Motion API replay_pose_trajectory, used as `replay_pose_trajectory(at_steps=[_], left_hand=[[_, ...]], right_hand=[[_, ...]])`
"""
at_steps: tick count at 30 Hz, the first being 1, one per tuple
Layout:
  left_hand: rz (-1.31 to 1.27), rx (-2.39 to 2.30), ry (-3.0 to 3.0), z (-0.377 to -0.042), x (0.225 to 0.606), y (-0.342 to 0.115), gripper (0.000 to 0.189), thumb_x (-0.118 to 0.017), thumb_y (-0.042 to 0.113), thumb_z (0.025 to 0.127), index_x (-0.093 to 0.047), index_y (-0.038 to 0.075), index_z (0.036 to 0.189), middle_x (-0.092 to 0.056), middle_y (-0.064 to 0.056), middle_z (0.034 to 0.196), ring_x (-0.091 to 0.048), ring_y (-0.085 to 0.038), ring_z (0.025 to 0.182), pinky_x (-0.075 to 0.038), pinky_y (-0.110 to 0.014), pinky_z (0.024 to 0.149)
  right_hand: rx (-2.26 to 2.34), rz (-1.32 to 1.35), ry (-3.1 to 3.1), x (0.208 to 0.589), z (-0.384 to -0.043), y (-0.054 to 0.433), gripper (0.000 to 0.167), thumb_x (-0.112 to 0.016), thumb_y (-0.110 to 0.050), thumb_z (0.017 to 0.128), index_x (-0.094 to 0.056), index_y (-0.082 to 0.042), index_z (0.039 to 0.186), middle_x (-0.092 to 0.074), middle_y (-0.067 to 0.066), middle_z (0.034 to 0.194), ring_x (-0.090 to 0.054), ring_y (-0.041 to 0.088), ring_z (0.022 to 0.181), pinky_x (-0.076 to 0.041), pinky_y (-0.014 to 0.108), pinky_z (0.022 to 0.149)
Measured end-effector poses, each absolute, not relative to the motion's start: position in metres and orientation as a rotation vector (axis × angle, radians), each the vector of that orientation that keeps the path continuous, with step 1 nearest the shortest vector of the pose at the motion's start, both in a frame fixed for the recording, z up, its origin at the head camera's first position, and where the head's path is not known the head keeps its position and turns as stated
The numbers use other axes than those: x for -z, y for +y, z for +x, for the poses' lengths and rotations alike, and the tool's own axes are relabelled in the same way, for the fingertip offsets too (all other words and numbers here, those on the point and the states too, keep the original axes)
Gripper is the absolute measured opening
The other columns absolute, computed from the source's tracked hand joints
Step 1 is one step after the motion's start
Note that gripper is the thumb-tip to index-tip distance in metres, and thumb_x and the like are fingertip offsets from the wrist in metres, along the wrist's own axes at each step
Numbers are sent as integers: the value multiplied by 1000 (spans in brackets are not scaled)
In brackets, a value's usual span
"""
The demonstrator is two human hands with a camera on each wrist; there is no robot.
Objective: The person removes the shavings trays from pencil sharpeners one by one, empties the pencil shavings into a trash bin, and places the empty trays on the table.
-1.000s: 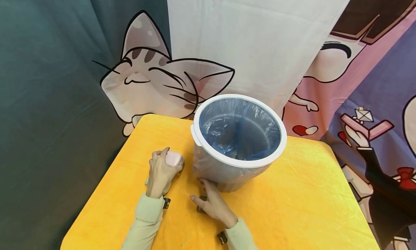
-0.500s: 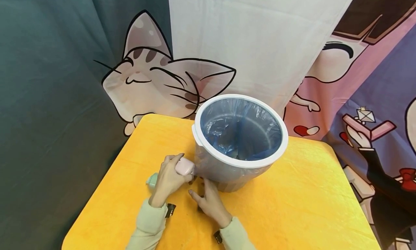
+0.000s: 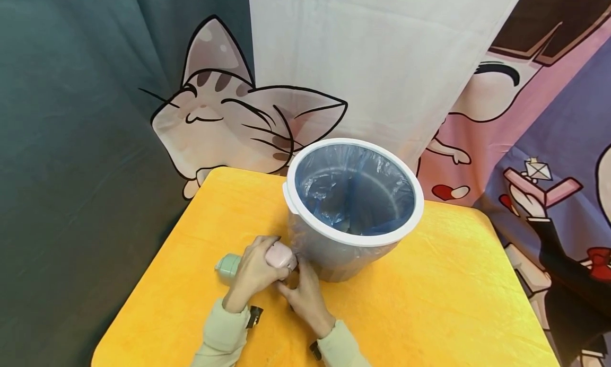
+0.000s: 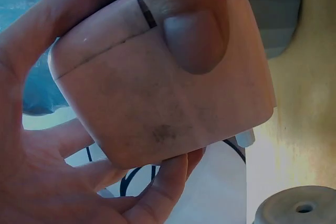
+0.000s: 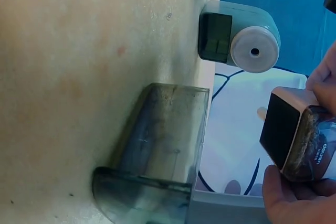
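Observation:
My left hand (image 3: 255,271) grips a pink pencil sharpener (image 3: 280,255) in front of the bin. A thumb lies across its smudged pink face (image 4: 142,93) in the left wrist view. My right hand (image 3: 307,298) meets it from the other side, thumb and finger at its lower edge. The right wrist view shows its black base (image 5: 281,127) and a clear compartment (image 5: 310,156) with brown shavings inside. Close by on the table lies a clear plastic drawer (image 5: 173,135). A green pencil sharpener (image 3: 227,266) with a holed white disc (image 5: 255,49) stands left of my left hand.
A white-rimmed bin (image 3: 350,239) with a blue liner stands just beyond my hands. The table has a yellow cover (image 3: 429,303). Behind it hang curtains printed with a cat (image 3: 210,128) and other cartoon figures.
My left hand has carried the pink pencil sharpener rightward and nearer, uncovering the green one. My right hand, earlier apart beside the bin, now has its fingers on the pink sharpener.

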State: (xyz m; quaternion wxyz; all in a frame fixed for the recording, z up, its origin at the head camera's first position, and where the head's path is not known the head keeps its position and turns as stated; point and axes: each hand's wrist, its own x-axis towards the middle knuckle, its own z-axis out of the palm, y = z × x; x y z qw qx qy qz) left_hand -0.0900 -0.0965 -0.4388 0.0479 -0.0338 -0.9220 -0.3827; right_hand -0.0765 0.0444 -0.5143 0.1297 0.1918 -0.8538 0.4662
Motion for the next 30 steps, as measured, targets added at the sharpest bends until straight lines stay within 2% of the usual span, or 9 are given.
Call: replay_pose_trajectory(at_steps=[8, 15, 24, 30], left_hand=[[-149, 1167, -2780, -90, 441, -94, 70, -79, 25, 55, -59, 7, 119, -60, -5, 109, -53, -25, 89, -42, -34, 69], [-159, 1143, -2753, -92, 446, -93, 71, -78, 24, 54, -59, 5, 119, -60, -7, 108, -54, -25, 88, -38, -36, 76], [-139, 1152, -2746, -95, 449, -96, 71, -79, 23, 53, -60, 7, 119, -61, -6, 110, -56, -24, 89, -40, -37, 78], [-149, 1151, -2724, -96, 451, -96, 70, -79, 23, 53, -61, 6, 118, -62, -6, 109, -57, -24, 88, -40, -37, 78]], right_hand=[[-1353, 478, -2501, 515, -74, 45, 60, -76, -26, 73, -46, -10, 123, -55, 2, 111, -55, 15, 96, -50, 36, 80], [-1397, 432, -2522, 513, -74, 44, 63, -77, -23, 71, -47, -10, 125, -56, 3, 113, -55, 15, 96, -50, 36, 80], [-1365, 443, -2478, 513, -75, 44, 60, -77, -32, 71, -51, -14, 122, -58, 1, 109, -58, 19, 92, -51, 36, 77], [-1361, 449, -2473, 513, -74, 44, 62, -77, -29, 72, -50, -12, 126, -58, 4, 114, -57, 17, 95, -51, 37, 79]])
